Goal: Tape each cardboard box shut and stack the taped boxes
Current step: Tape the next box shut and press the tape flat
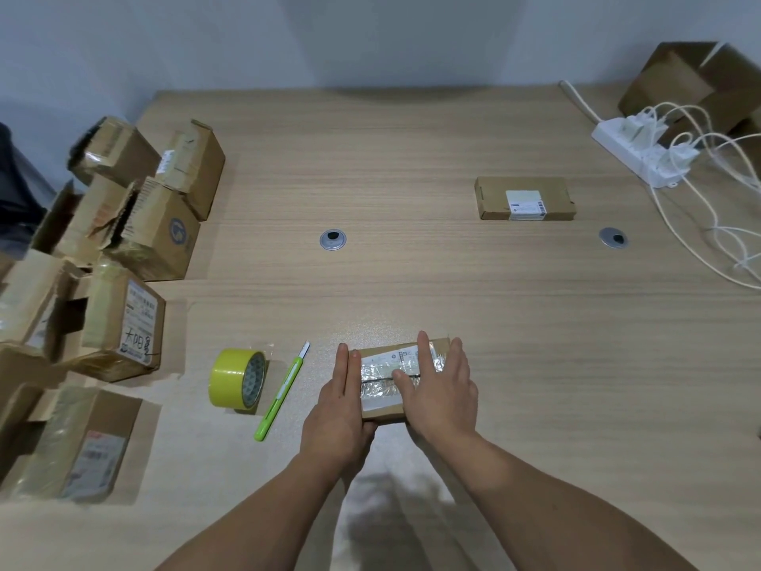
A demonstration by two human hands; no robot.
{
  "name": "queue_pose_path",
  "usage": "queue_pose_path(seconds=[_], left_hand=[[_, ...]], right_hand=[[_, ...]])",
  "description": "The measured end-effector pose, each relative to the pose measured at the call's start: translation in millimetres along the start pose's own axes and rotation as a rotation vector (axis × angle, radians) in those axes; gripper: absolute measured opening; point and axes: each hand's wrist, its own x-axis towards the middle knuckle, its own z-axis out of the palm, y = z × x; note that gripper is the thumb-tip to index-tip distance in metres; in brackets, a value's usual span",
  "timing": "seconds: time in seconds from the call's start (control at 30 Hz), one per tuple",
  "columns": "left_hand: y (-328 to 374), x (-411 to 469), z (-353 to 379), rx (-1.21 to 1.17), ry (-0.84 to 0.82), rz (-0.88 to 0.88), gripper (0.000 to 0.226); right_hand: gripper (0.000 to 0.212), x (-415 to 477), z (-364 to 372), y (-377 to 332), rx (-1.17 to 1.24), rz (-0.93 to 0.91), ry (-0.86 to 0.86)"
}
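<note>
As seen from the head camera, the cardboard box [379, 366] is set low in the centre of the frame on the bench [412, 158], its top covered in clear tape. The left grip [339, 405] is pressed straight-fingered against its left side; the right grip [438, 389] is spread flat on top. A yellow tape roll [236, 381] and green cutter [280, 395] are laid left of it.

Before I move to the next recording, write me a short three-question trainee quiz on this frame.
1. True or false: the yellow tape roll lies right of the small box.
2. What lies between tape roll and small box? A green cutter; B scissors; C pen.
3. Fill in: the right hand presses flat on the box's ___, the left hand against its side.
Key: 1 false; 2 A; 3 top.
</note>
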Motion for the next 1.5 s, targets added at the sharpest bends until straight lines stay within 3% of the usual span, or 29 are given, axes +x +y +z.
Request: queue_pose_path(seconds=[0.17,0.33,0.6,0.93,1.1,1.23,1.37,1.5], left_hand=[[-2.3,2.1,0.5,0.005,-0.014,0.015,0.111],[-2.7,5.3,-5.5,0.054,-0.036,0.018,0.113],[-7.4,16.1,-6.7,-0.059,-0.111,0.103,0.114],[-6.8,17.6,-4.3,0.048,-0.123,0.097,0.114],[-4.2,17.1,-6.2,0.074,-0.118,0.084,0.115],[-5.0,16.8,-6.5,0.069,-0.118,0.08,0.116],[-3.8,15.8,-7.7,0.067,-0.115,0.084,0.113],[-0.3,11.9,-9.0,0.068,-0.09,0.071,0.111]], right_hand=[[0.052,4.2,-1.4,6.9,0.092,-0.028,0.024],[0.055,3.0,-4.4,5.0,0.072,0.0,0.012],[0.07,0.3,-3.5,3.1,0.045,0.001,-0.013],[0.053,2.5,-6.9,5.2,0.083,-0.008,0.007],[0.053,0.1,-8.9,2.3,0.204,0.031,0.025],[0.066,-2.2,-9.2,7.1,0.267,0.008,0.032],[0.061,3.1,-8.9,11.2,0.391,0.007,0.054],[0.055,5.0,-17.7,15.3,0.651,0.209,0.081]])
